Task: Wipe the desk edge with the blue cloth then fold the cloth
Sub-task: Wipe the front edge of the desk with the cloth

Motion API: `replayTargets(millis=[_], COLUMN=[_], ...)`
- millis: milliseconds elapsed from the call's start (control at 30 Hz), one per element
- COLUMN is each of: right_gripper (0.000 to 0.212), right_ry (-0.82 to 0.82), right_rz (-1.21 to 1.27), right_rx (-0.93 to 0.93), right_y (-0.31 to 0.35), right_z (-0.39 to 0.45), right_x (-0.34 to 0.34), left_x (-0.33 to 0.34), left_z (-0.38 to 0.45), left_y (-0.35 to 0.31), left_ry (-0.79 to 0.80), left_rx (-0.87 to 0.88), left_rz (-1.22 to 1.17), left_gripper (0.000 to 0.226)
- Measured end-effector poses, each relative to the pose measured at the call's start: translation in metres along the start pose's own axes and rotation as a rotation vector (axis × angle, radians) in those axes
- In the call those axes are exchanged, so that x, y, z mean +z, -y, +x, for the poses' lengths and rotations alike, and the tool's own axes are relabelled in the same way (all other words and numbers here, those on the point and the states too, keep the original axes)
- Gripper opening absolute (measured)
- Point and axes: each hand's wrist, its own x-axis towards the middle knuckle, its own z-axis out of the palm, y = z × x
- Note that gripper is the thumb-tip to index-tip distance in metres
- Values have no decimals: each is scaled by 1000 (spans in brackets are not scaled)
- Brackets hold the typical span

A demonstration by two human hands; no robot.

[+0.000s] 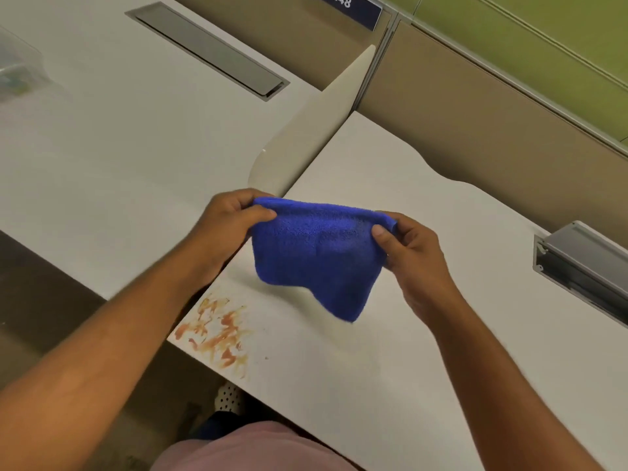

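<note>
The blue cloth [316,256] hangs in the air above the white desk [390,351], stretched between both hands. My left hand [227,222] pinches its upper left corner and my right hand [411,253] pinches its upper right corner. The cloth's lower edge droops to a point at the right. Orange-red smears [214,334] mark the desk's near left corner, right at the desk edge [204,360], below and to the left of the cloth.
A second white desk [119,147] lies to the left, with a grey cable flap [207,49] and a clear plastic box [17,69]. A cream divider panel [306,141] stands between the desks. A grey metal channel [584,266] sits at the right. Partition walls stand behind.
</note>
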Motion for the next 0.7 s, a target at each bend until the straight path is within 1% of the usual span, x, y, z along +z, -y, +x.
replayTargets(millis=[67, 167, 300, 367, 400, 467, 533, 600, 700], right_gripper=[26, 33, 33, 28, 27, 26, 25, 26, 29], right_ry=[64, 126, 87, 88, 106, 177, 270, 355, 424], right_rz=[-121, -280, -567, -700, -746, -782, -803, -820, -831], right_rx=[-54, -148, -346, -485, -543, -582, -578, -568, -572], right_y=[0, 1, -7, -21, -31, -55, -83, -109, -135], right_z=[6, 19, 29, 26, 21, 8, -8, -20, -32], right_x=[-3, -1, 4, 5, 7, 12, 17, 19, 14], left_x=[-12, -18, -24, -27, -27, -27, -21, -12, 7], left_z=[3, 6, -4, -19, -28, -49, -71, -93, -121], left_y=[-7, -13, -6, 12, 25, 57, 90, 120, 150], left_ry=[26, -15, -148, -167, -168, -151, -126, -120, -188], left_rx=[38, 120, 339, 451, 472, 407, 297, 224, 205], left_rz=[164, 323, 571, 734, 800, 878, 927, 977, 1019], left_gripper=[26, 29, 26, 25, 26, 29, 31, 31, 30])
